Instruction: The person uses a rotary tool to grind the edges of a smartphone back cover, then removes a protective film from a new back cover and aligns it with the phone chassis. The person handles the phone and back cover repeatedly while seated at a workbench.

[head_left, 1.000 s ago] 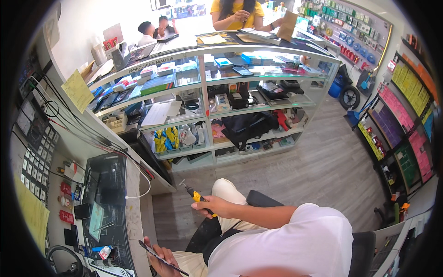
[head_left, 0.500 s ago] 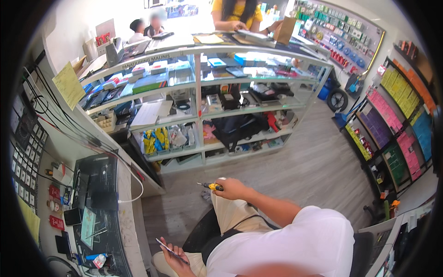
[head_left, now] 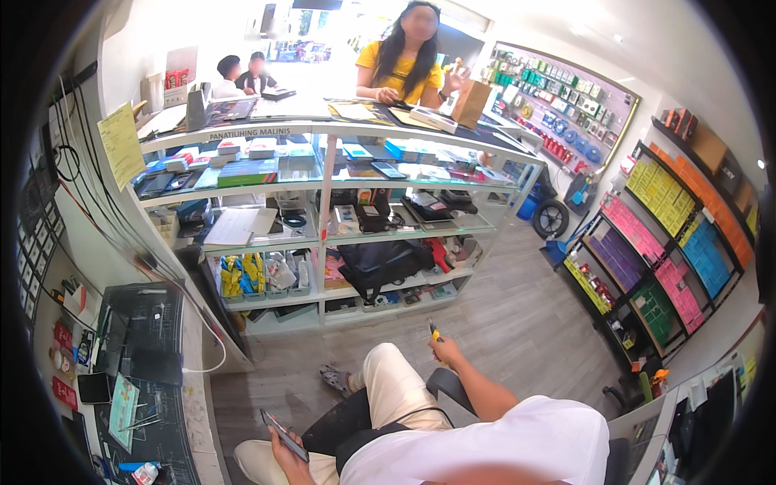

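The phone looks likely to handle as a light, stiff slab, slick on its flat faces and easily cracked if dropped; its long edges seem the safest place to take hold, with the face left free of pressure. The tool should be light and rigid too, best taken round its thicker body, away from the thin end.

The phone is at seven o'clock, tilted above the pale trousers at the person's left thigh. It is flat, dark and oblong, with a greyish rim. The left hand has its fingers wrapped on it, gripping its lower part, while the upper end juts out toward eleven o'clock.

The tool is at five o'clock, well apart from the phone, beyond the armrest. It is slim, yellow and black, and its narrow end points toward twelve; it is too small here to say quite what kind it is. The right hand has its fingers closed round it. The desk lies at eight o'clock.
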The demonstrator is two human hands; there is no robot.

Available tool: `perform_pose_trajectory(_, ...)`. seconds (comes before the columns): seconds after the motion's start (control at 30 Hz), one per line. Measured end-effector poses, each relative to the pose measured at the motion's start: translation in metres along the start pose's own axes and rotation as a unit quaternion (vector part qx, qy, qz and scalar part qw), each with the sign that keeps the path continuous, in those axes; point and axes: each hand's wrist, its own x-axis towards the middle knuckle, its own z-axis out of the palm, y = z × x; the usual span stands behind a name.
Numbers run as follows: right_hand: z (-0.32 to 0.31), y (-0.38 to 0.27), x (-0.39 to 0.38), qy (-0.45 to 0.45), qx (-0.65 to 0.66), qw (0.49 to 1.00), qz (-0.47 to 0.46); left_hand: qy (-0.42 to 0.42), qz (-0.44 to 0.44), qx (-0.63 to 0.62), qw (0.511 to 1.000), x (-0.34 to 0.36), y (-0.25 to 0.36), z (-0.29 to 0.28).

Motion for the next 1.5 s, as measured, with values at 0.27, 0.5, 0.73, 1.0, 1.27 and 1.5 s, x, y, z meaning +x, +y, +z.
perform_pose_trajectory(0.27,0.03,0.005,0.025,-0.116,-0.088,0.989,0.016,0.084,0.021,0.062,0.994,-0.009,0.002,-0.003)
perform_pose_trajectory(0.5,0.065,-0.014,0.03,-0.228,-0.112,0.967,0.011,0.094,0.06,0.045,0.993,-0.028,0.01,-0.021)
perform_pose_trajectory(0.73,0.114,-0.059,0.018,-0.309,-0.156,0.938,-0.019,0.141,0.116,0.049,0.982,-0.069,0.021,-0.044)
perform_pose_trajectory(1.0,0.183,-0.103,0.007,-0.4,-0.211,0.887,-0.095,0.23,0.187,0.005,0.955,-0.108,0.016,-0.08)
perform_pose_trajectory(1.27,0.239,-0.132,-0.025,-0.424,-0.186,0.866,-0.191,0.26,0.262,-0.026,0.929,-0.153,0.007,-0.104)
perform_pose_trajectory(1.5,0.24,-0.152,-0.042,-0.376,-0.273,0.845,-0.262,0.302,0.229,0.014,0.925,-0.142,0.009,-0.133)
